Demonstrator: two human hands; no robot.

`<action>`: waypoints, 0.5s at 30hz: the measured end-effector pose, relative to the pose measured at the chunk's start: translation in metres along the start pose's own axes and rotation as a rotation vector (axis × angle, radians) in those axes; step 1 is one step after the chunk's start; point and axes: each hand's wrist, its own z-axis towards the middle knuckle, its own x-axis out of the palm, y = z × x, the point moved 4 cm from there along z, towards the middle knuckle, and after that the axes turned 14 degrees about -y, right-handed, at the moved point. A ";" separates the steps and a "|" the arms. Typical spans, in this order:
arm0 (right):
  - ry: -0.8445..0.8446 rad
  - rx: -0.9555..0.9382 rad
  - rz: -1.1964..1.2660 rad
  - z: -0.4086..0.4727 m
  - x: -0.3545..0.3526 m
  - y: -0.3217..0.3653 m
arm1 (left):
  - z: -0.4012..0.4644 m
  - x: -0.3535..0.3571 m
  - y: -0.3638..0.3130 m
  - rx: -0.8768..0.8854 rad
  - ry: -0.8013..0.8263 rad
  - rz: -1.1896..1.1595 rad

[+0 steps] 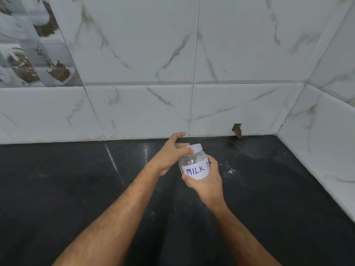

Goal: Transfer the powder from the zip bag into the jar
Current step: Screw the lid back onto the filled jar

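- The right hand (206, 181) is nearest to the camera; it wraps the lower body of the jar (194, 166) and holds it above the dark counter (76, 189)
- The jar leans a little, its long axis going up and to the right, with the white lid (196, 147) at the far top end
- The left hand (171, 150) comes from the left, thumb on the lid's rim, other fingers spread behind; I judge it is ready to unscrew
- The zip bag is not in view; the label (196, 170) is partly covered
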 end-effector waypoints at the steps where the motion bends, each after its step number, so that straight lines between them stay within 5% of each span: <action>1: -0.013 0.000 -0.006 -0.001 0.000 0.000 | 0.000 0.002 0.001 -0.002 0.005 0.025; 8: -0.010 -0.035 -0.070 -0.006 0.007 0.006 | -0.007 0.008 0.000 0.067 -0.172 0.067; 15: 0.071 -0.040 -0.092 -0.006 0.009 0.006 | -0.008 0.005 0.004 0.114 -0.161 0.057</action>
